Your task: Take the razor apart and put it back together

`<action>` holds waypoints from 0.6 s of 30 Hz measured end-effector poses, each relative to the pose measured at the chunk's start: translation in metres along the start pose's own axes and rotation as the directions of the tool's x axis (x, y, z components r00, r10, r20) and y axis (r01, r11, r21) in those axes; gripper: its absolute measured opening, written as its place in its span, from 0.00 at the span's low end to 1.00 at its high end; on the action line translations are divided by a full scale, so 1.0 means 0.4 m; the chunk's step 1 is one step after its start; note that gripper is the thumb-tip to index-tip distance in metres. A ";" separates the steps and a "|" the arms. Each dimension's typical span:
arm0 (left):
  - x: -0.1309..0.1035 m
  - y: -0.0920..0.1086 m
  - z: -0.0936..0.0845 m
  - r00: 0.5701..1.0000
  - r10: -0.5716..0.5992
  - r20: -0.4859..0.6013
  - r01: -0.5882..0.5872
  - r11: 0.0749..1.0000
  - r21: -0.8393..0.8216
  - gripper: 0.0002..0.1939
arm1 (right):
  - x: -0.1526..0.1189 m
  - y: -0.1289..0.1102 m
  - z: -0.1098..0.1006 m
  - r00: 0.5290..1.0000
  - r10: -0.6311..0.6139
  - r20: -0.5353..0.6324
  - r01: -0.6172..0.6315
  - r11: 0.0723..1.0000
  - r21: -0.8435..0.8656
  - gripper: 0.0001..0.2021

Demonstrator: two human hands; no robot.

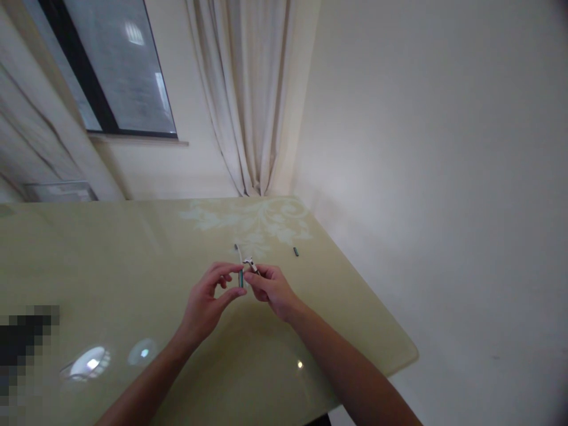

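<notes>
Between the thumb and forefinger of my left hand is a small dark green cylinder, held upright by its ends; it looks like a battery. My right hand grips a small silver, shiny metal object whose head sticks out past the fingers; its exact kind I cannot make out. Both hands are close together above the table, the metal object just right of the cylinder. Behind the left fingertips, a thin pale strip with a dark end shows. Farther right, a second small dark green cylinder lies on the table.
The glossy pale green table has a white floral pattern near its far corner and meets a white wall on the right. Curtains and a window are behind it. A dark, pixelated patch covers the left edge.
</notes>
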State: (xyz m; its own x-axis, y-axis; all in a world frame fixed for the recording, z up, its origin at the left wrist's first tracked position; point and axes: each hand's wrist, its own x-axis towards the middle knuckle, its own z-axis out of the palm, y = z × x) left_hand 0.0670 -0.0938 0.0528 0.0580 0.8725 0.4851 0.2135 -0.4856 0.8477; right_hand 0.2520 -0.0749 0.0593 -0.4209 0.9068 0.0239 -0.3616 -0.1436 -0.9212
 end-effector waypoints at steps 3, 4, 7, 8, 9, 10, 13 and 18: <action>-0.004 -0.004 -0.002 1.000 0.030 0.001 -0.030 0.999 0.009 0.18 | -0.005 0.001 0.009 0.999 0.032 0.011 -0.032 0.998 0.053 0.18; -0.006 -0.004 -0.002 0.999 0.035 0.004 -0.035 0.999 0.009 0.18 | -0.006 0.000 0.011 0.999 0.038 0.015 -0.039 0.997 0.066 0.18; -0.010 0.002 0.002 0.999 0.043 0.010 -0.043 0.999 -0.007 0.19 | -0.010 -0.003 0.014 0.998 0.051 0.040 -0.055 0.994 0.098 0.18; -0.012 0.006 0.003 0.999 0.043 0.015 -0.042 0.999 -0.014 0.19 | -0.012 -0.004 0.015 0.997 0.056 0.050 -0.061 0.992 0.111 0.18; -0.013 0.010 0.004 0.999 0.041 0.018 -0.041 0.999 -0.019 0.19 | -0.013 -0.004 0.015 0.996 0.061 0.060 -0.068 0.990 0.125 0.18; -0.015 0.015 0.004 0.999 0.038 0.022 -0.038 0.999 -0.021 0.19 | -0.015 -0.005 0.016 0.995 0.066 0.071 -0.076 0.988 0.138 0.18; -0.016 0.028 0.001 1.000 0.018 0.025 -0.019 1.000 0.004 0.20 | -0.017 -0.005 0.017 0.992 0.077 0.097 -0.092 0.982 0.162 0.17; -0.010 0.036 -0.005 0.999 -0.005 0.040 0.002 0.997 0.076 0.22 | -0.014 0.000 0.012 0.997 0.060 0.057 -0.067 0.989 0.130 0.17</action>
State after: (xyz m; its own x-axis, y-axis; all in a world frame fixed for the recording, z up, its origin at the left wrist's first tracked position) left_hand 0.0677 -0.1045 0.0635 0.0960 0.8765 0.4717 0.2868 -0.4781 0.8301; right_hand 0.2502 -0.0817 0.0610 -0.4886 0.8725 -0.0092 -0.4381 -0.2544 -0.8622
